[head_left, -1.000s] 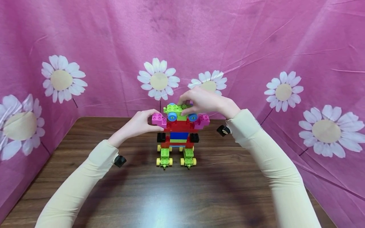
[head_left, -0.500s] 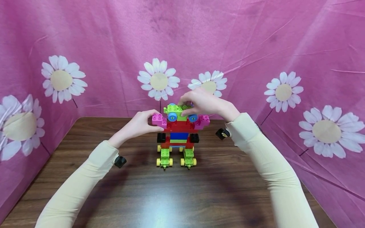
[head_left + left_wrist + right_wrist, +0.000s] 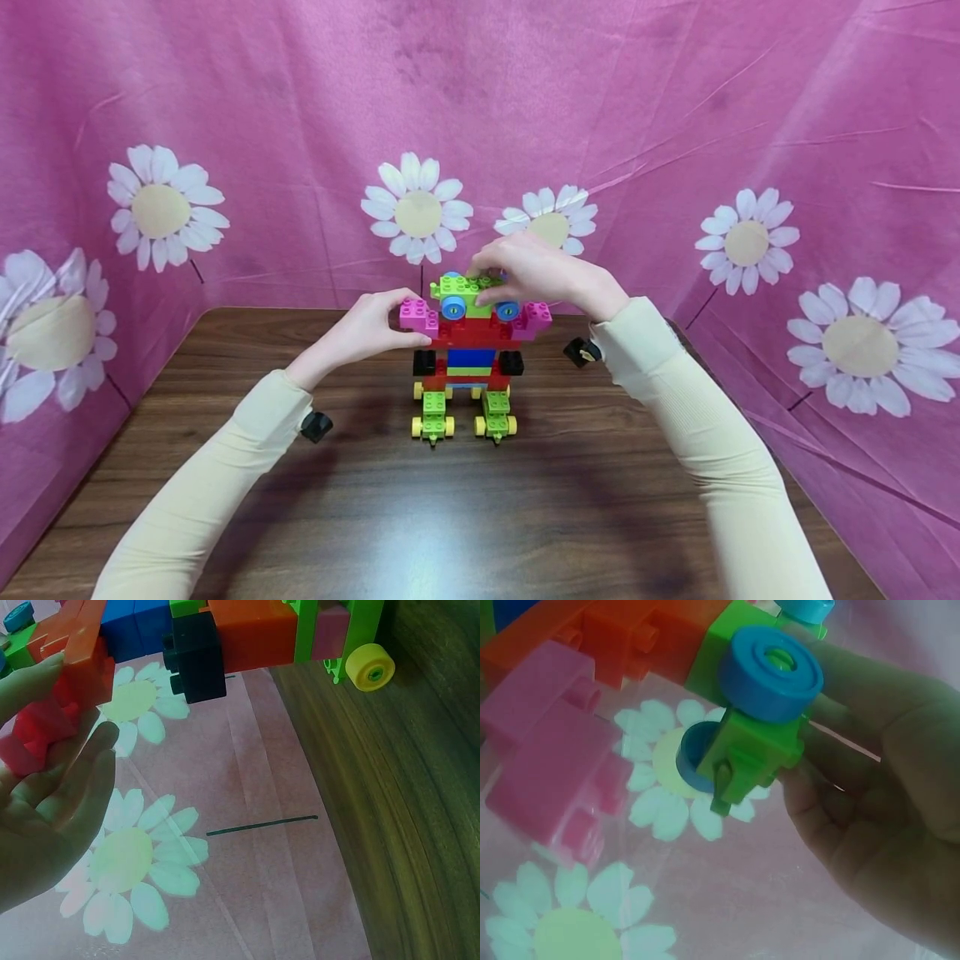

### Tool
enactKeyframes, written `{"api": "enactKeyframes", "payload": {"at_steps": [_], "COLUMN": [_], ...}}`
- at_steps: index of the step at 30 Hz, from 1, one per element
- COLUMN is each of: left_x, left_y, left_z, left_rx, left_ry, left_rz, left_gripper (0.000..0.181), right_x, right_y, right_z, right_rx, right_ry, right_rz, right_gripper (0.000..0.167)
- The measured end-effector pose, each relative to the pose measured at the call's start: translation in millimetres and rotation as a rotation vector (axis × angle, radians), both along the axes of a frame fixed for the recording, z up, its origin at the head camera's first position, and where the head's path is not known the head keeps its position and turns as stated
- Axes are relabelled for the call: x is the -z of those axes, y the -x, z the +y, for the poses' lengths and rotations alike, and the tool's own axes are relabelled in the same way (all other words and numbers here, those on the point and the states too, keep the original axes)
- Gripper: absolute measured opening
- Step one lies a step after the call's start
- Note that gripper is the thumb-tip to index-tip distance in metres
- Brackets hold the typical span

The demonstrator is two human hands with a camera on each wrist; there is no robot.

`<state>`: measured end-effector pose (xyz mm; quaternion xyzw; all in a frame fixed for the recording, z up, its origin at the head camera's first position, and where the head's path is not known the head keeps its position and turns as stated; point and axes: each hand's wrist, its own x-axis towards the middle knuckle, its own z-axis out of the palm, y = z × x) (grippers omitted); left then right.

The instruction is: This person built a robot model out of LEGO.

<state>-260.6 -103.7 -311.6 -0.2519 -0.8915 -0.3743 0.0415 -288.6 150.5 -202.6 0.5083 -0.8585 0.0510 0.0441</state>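
Observation:
A robot-like figure of toy building bricks stands upright on the table, with red bricks (image 3: 476,332) across its chest and a blue brick (image 3: 471,358) below. On top lies a green wheeled base (image 3: 456,287) with blue wheels (image 3: 761,690). My right hand (image 3: 536,271) grips this base from above and behind, thumb on the near side. My left hand (image 3: 363,327) holds the stepped pink bricks (image 3: 417,314) at the figure's left shoulder, thumb in front and fingers behind. Matching pink bricks (image 3: 534,318) jut out on the right, untouched. The left hand's far fingertips are hidden in the head view.
Black bricks (image 3: 424,362) stick out at the figure's sides. Its feet are green wheeled bases (image 3: 433,408) with yellow wheels (image 3: 370,667). Behind the brown wooden table (image 3: 360,517) hangs a pink cloth (image 3: 300,100) printed with white daisies.
The right wrist and forearm have dropped slightly and shifted a little left. Both hands keep their hold, and the brick figure stays in place.

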Motion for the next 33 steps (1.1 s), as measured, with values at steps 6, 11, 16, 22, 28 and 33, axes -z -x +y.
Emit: {"api": "enactKeyframes", "payload": {"at_steps": [6, 11, 16, 22, 28, 33], "left_x": [2.3, 1.9, 0.2, -3.4, -3.5, -1.9], "left_y": [-0.5, -0.4, -1.2, -1.2, -0.5, -0.8], "left_z": [0.6, 0.1, 0.4, 1.1, 0.7, 0.5], "left_rx": [0.006, 0.002, 0.003, -0.002, -0.013, -0.014], "left_ry": [0.001, 0.003, 0.004, 0.007, 0.018, 0.015], "left_rz": [0.003, 0.012, 0.004, -0.002, -0.008, -0.014], "left_gripper": [0.042, 0.041, 0.041, 0.041, 0.042, 0.042], "right_x": [-3.4, -4.9, -4.8, -5.2, -2.1, 0.0], "right_y": [-0.9, 0.2, -0.9, -4.7, -6.0, -5.6], "right_z": [9, 16, 16, 14, 13, 13], "right_rx": [0.012, -0.042, -0.035, 0.023, 0.024, 0.012], "right_ry": [0.01, 0.069, 0.074, 0.099, 0.119, 0.122], "right_rz": [-0.096, -0.063, -0.074, -0.109, -0.102, -0.083], "right_gripper": [0.028, 0.023, 0.026, 0.029, 0.031, 0.031]}}
